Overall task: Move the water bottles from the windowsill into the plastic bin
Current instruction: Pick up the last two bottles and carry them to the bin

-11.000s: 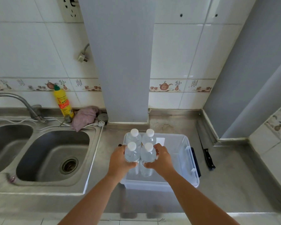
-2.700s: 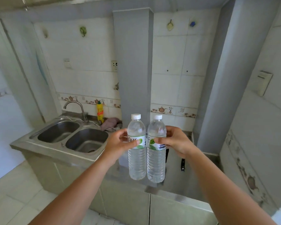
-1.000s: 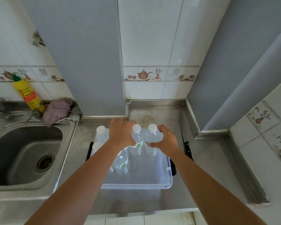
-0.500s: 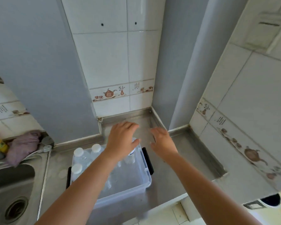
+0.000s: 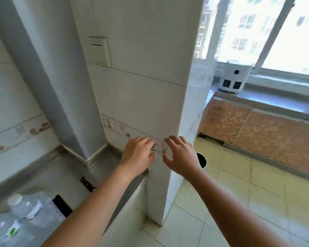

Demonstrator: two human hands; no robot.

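We hold our left hand [image 5: 138,154] and right hand [image 5: 181,155] empty with fingers spread before the tiled pillar [image 5: 141,95], water bottles [image 5: 23,216] lower left of it.

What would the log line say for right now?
left hand: open, empty | right hand: open, empty | water bottles: in plastic bin on counter | windowsill: no bottles seen, white device only

Behind both hands, the white wall tiles [image 5: 141,97] carry a brown teapot-patterned border strip [image 5: 114,126]. Right of the right hand [image 5: 181,155] lie pale yellow-green floor tiles [image 5: 230,193] and mottled orange-brown panels [image 5: 257,129]. Below the left forearm, clear water bottles [image 5: 25,214] have white caps.
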